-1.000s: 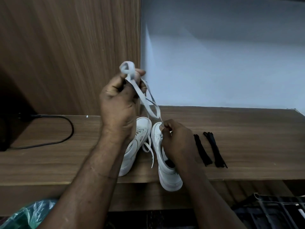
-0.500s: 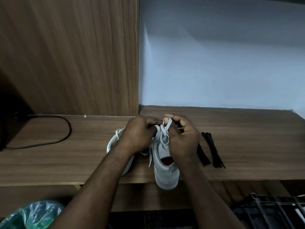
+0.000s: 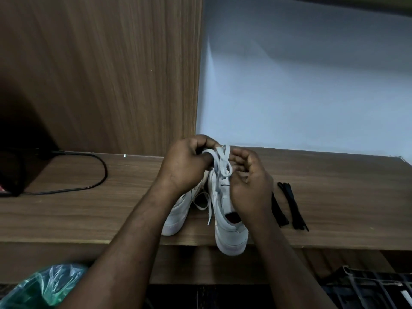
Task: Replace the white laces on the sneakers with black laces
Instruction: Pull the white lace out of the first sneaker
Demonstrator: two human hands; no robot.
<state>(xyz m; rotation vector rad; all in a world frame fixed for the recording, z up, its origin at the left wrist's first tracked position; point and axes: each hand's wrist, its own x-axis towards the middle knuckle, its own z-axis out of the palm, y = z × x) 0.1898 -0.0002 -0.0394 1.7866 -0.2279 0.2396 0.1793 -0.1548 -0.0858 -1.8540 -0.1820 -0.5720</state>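
1. Head view: a wooden counter (image 3: 89, 210) is seen from above. Two white sneakers are set side by side near its front edge, toes pointed away from the viewer.
2. The right sneaker (image 3: 229, 235) is taken as the landmark. Its heel is hung slightly over the counter's front edge, and a red lining is glimpsed inside its opening.
3. The left sneaker (image 3: 178, 217) is placed just left of the right sneaker and is partly hidden by a forearm.
4. The left hand (image 3: 185, 166) is held above the toe end of the right sneaker, with its fingers curled and the white lace (image 3: 220, 161) pinched.
5. The right hand (image 3: 249, 186) is held over the right sneaker's tongue, fingers curved against the lace loops. Whether the lace is gripped cannot be told.
6. The white lace is raised in loops between both hands, directly above the right sneaker.
7. Two bundles of black laces (image 3: 294, 208) are laid flat on the counter to the right of the right sneaker, near it but apart.
8. Well to the left of the right sneaker, a black cable (image 3: 95, 172) is curved across the counter.
9. Below and left of the right sneaker, a green plastic bag (image 3: 44, 284) is seen.
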